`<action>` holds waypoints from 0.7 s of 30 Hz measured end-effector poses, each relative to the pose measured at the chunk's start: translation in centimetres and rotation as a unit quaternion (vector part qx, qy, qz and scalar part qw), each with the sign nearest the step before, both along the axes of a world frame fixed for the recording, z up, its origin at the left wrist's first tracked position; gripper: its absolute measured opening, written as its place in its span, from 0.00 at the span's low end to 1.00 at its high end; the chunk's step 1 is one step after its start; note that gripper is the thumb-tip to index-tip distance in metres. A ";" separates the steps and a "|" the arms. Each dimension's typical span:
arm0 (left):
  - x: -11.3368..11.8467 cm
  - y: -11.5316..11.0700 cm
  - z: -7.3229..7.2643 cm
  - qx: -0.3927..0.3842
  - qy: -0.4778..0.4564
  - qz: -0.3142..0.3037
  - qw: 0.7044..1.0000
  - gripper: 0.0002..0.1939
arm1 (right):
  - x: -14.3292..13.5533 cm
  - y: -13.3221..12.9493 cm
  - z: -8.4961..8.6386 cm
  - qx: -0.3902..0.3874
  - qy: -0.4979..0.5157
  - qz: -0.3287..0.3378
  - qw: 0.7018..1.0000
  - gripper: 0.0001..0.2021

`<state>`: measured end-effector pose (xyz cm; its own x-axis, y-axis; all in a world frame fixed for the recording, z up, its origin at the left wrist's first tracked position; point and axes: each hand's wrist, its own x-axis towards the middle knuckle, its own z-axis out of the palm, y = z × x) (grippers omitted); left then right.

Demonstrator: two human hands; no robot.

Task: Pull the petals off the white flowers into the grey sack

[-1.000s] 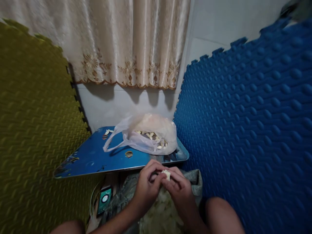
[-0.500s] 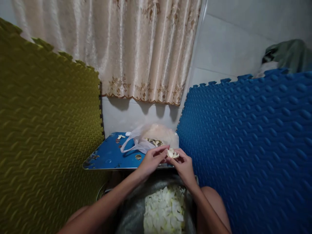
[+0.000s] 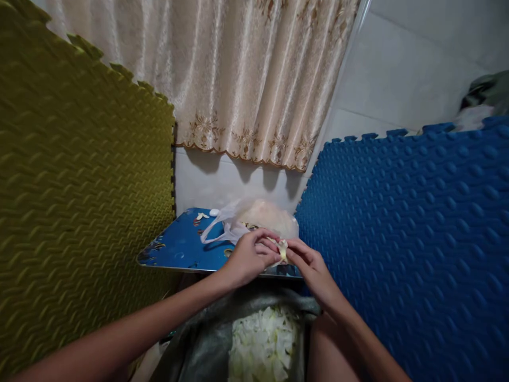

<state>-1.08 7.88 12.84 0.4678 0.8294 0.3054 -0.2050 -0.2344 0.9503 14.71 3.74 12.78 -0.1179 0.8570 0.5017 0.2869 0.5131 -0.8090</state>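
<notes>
A small white, petal-like bulb or flower head (image 3: 282, 249) is pinched between my two hands, above the front right of the blue tabletop. My left hand (image 3: 254, 255) is closed on its left side, and the fingertips of my right hand (image 3: 308, 259) grip its right side. Just behind them lies a whitish plastic bag (image 3: 274, 215), with pale and dark bits showing at its mouth. Below, in my lap, a dark grey-green bag (image 3: 207, 339) surrounds a heap of loose white petal-like pieces (image 3: 262, 342).
The small blue table (image 3: 178, 241) has a few white pieces (image 3: 202, 216) near its back left corner. A yellow foam mat (image 3: 87, 212) stands upright on the left, a blue foam mat (image 3: 405, 233) on the right. Behind hangs a beige curtain (image 3: 238, 79).
The white piece looked spread open before; now it appears narrower and turned upright between my fingers. My hands have drawn slightly apart. The whole view has tilted and shifted a little.
</notes>
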 end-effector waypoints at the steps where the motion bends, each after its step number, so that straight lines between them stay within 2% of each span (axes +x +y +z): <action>1: -0.5 0.0 -0.4 -0.002 0.006 -0.001 1.000 0.17 | -0.1 0.1 0.1 -0.021 -0.008 0.015 1.000 0.10; 6: -2.7 -0.2 -2.0 -0.002 0.069 -0.005 0.998 0.15 | -1.0 1.1 -0.2 -0.120 -0.025 0.070 0.990 0.06; 12: -3.2 0.8 -2.2 0.113 0.136 0.065 0.982 0.15 | -2.2 3.9 -1.3 -0.202 0.069 0.070 0.974 0.07; 14: -3.1 1.5 -2.4 0.128 0.138 0.081 0.979 0.14 | -2.2 4.8 -1.6 -0.231 0.100 0.082 0.964 0.09; 17: -2.9 2.6 -3.1 0.094 0.117 0.078 0.986 0.12 | -1.9 5.5 -2.4 -0.263 0.147 0.085 0.950 0.10; 21: -2.7 3.9 -3.7 0.023 0.056 0.065 0.996 0.08 | -0.6 5.0 -3.6 -0.292 0.181 0.078 0.936 0.11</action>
